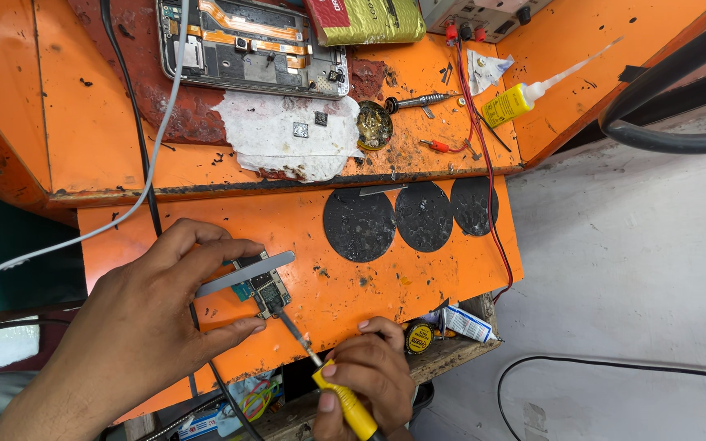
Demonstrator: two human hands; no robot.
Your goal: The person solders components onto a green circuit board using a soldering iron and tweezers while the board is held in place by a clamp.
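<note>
Repair work midway: left hand pins a small circuit board on the orange desk; right hand grips a yellow-handled tool, tip on the board; opened phone waits unassembled.

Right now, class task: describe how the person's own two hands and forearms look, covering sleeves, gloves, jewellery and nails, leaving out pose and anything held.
Both hands are bare, with no gloves. The left hand shows no ring or watch, and its forearm is uncovered down to the picture's lower left corner; no sleeve shows. The right hand also shows no ring; its fingernails are short and plain. Its wrist lies outside the picture, so any sleeve there cannot be seen.
</note>
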